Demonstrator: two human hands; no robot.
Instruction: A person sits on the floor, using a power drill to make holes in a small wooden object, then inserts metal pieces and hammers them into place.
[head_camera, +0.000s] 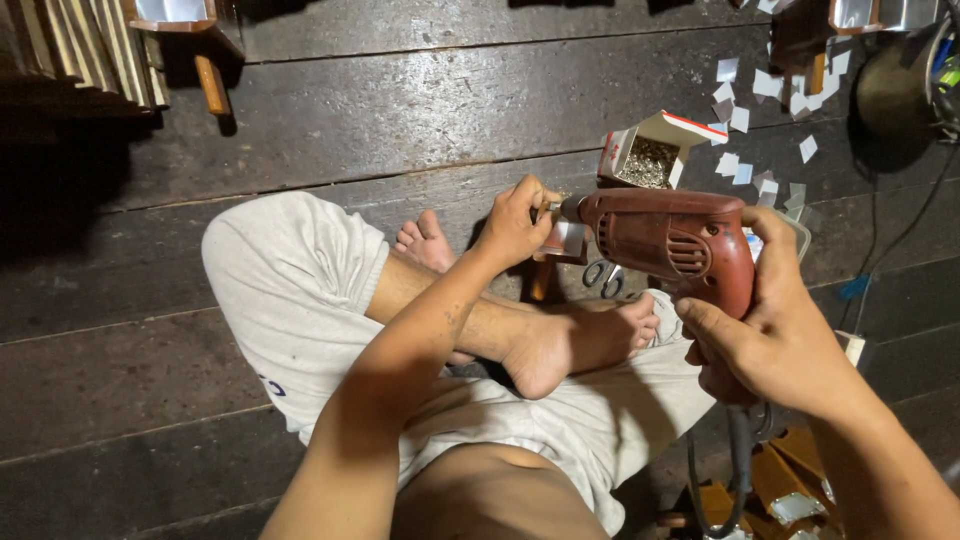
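Head view: red electric drill (672, 245) sits right of centre, long axis near horizontal, chuck end pointing to 9 o'clock. Right hand (765, 335) closed around its pistol grip at the 3 o'clock end. Left hand (513, 222) closed on the chuck tip, fingers curled. Open box of small metal screws (648, 155) lies on the plank floor (400, 110) at 12 o'clock of the drill. Scissors (600, 277) partly hidden beneath.

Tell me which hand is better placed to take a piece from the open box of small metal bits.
Left. The left hand pinches only the chuck end of the red drill, just below the open box. The right hand grips the drill's handle, carrying its weight.
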